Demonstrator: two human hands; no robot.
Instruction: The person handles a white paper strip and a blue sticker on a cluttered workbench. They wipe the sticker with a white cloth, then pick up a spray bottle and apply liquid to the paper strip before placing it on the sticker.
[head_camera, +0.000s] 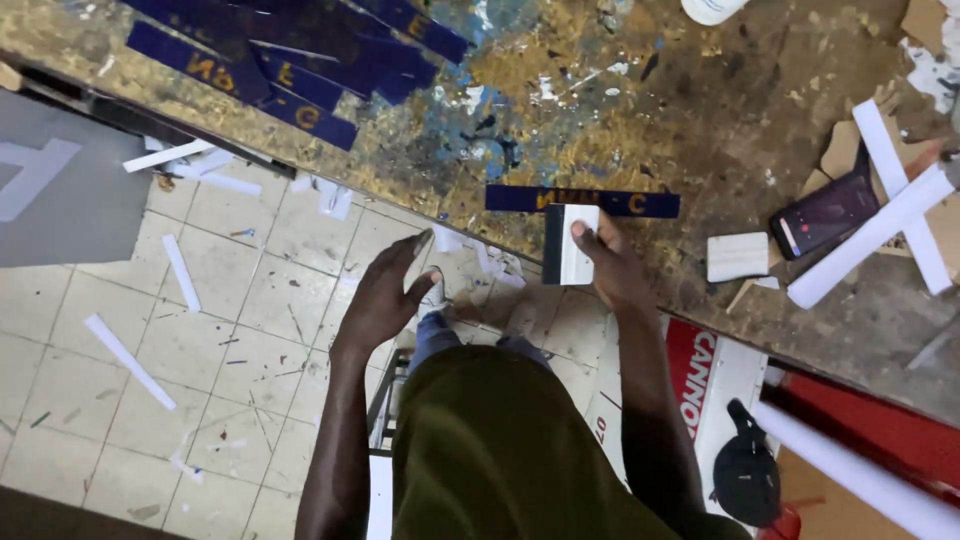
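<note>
A paint-spattered workbench (640, 90) fills the far side, tiled floor (230, 330) to the near left. A pile of dark blue strips (300, 60) lies at far left of the bench. One blue strip (582, 201) lies near the bench edge — the right hand (610, 265) grips a white squeegee block (570, 243) against it. The left hand (385, 295) hovers open over the floor, holding nothing — a phone (825, 215) lies to the right

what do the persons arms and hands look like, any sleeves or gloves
Both arms are bare from the hands up as far as the view shows: no sleeves, gloves, watch or rings visible on the left hand or right hand. The fingers are uncovered. An olive-green garment covers the body.
</note>
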